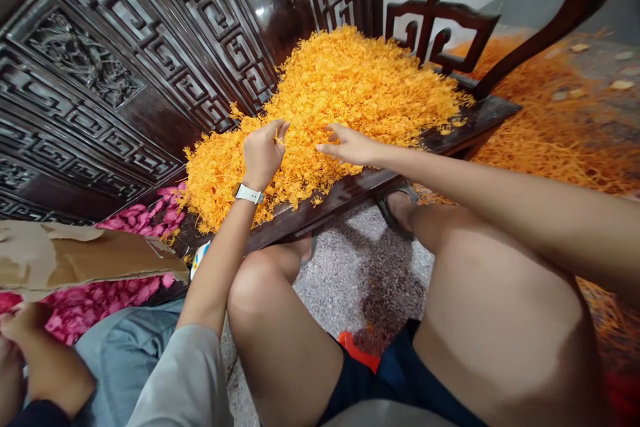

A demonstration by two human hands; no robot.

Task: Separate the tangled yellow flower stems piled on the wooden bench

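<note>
1. Heap of orange strands [350, 87] covers the bench seat [477, 121], at 12 o'clock of both hands.
2. Left hand [263, 153], fingers curled, pinches a few strands.
3. Right hand [350, 145], at its 3 o'clock, fingers spread loose.

A dark wooden seat back [115, 67] with carved square swirls fills the upper left, and a curved wooden armrest [450, 20] stands at the upper right. At the lower left, brown cardboard [90, 257] lies on a pink fluffy heap [145, 213], with another person's hand [35, 353] just below. A gray speckled floor [345, 267] shows in the lower middle, with a small red thing [357, 350] near the bottom.
</note>
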